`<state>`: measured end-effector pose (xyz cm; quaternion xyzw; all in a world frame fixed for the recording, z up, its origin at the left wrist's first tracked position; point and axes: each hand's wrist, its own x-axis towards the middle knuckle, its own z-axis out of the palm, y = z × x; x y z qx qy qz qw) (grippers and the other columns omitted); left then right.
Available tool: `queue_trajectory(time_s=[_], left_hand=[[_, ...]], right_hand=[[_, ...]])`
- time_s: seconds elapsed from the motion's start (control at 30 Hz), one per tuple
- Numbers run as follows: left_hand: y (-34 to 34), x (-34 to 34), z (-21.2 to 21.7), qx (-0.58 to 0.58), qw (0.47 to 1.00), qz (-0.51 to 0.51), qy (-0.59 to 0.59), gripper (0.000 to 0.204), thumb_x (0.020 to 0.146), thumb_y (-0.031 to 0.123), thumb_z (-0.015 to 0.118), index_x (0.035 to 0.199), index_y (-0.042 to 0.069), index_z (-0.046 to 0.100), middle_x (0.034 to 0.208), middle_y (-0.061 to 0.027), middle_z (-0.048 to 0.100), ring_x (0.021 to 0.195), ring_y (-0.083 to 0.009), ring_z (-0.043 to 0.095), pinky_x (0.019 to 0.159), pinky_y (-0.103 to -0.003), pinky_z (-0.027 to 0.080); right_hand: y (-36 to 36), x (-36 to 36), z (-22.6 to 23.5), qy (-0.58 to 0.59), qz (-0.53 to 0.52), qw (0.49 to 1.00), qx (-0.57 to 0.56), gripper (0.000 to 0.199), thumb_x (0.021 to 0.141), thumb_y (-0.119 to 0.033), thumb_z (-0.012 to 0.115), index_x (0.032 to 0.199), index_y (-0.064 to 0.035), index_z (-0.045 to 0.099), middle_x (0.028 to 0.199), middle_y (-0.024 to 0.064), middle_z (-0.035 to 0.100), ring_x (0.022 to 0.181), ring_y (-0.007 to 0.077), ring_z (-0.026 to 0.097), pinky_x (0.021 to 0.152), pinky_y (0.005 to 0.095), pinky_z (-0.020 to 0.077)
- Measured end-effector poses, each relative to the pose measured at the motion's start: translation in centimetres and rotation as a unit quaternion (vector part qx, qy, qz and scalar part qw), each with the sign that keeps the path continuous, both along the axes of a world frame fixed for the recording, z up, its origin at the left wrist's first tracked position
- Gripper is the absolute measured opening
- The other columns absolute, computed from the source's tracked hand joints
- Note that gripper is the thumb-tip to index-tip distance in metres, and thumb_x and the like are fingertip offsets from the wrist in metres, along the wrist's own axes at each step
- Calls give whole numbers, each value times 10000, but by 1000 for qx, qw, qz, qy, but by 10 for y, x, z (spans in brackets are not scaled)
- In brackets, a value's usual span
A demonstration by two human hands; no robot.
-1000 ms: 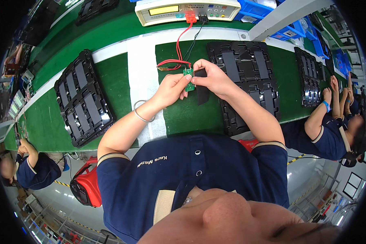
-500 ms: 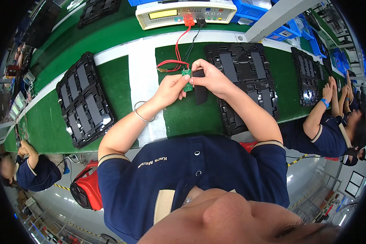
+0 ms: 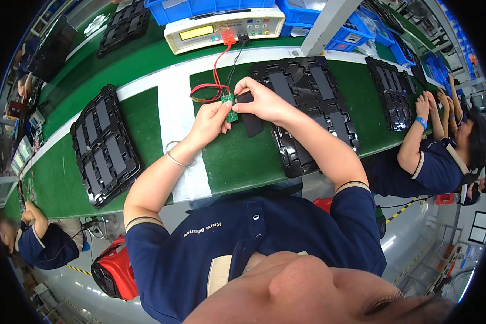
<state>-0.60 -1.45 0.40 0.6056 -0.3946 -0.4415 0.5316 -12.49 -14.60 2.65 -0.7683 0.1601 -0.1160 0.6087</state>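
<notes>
My left hand (image 3: 211, 120) is closed on a small green circuit board (image 3: 232, 115), with the thumb across its face. My right hand (image 3: 263, 102) pinches at the board's right edge beside a flat black rectangular piece (image 3: 252, 125). This piece shows below the right fingers and seems to be held by them; how it joins the board is hidden. Red wires (image 3: 215, 70) and a black wire (image 3: 233, 70) run from the board's far end to a cream bench tester (image 3: 173, 40) with a lit yellow display.
Black moulded trays (image 3: 325, 81) with dark flat pieces lie close on my right; another tray (image 3: 92, 148) is on the left. A white strip (image 3: 170, 119) crosses the green bench (image 3: 227, 167). Blue bins (image 3: 348, 40) and a grey post (image 3: 326, 27) stand behind. Co-workers sit at both sides.
The whole view has shifted, so the bench and tester appear further left. Both hands keep the same grip at the circuit board, with little visible finger movement.
</notes>
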Motion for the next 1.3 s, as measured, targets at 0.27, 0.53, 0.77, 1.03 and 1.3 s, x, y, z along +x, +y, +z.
queue_trajectory(time_s=[0.27,0.53,0.77,1.03,1.3], left_hand=[[-1,1,-4,-3,999,-27,-31,348,901,312,426,665,63,488,531,-1,518,436,-51,469,411,-181,371],[2,1,-3,-1,999,-41,-27,362,904,310,417,661,53,492,539,-13,529,450,-56,478,428,-181,375],[2,1,-4,-21,998,-42,-49,380,901,290,426,628,35,493,533,-20,530,447,-61,479,438,-199,386],[2,1,-5,-23,997,-48,-58,376,898,286,435,628,32,496,533,-24,534,451,-62,484,441,-199,389],[1,0,-5,-35,996,-51,-57,373,897,284,438,626,34,497,529,-22,536,449,-60,487,438,-202,390]], right_hand=[[-85,-62,53,-81,-154,982,-76,88,838,-61,489,923,-58,465,851,-10,482,804,92,469,754,226,382],[-109,-64,28,143,-133,940,-280,183,756,-139,617,924,-89,566,928,42,517,925,167,452,830,289,367],[-134,-70,14,230,-252,837,-427,383,722,-515,569,939,-208,640,1083,96,503,1076,332,378,894,434,315],[-143,-73,7,349,-267,802,-405,456,770,-573,461,965,-198,632,1156,116,482,1083,361,360,881,469,309],[-170,-82,9,268,-249,896,-252,348,754,-442,582,977,-175,580,1015,97,536,878,252,491,808,335,379]])
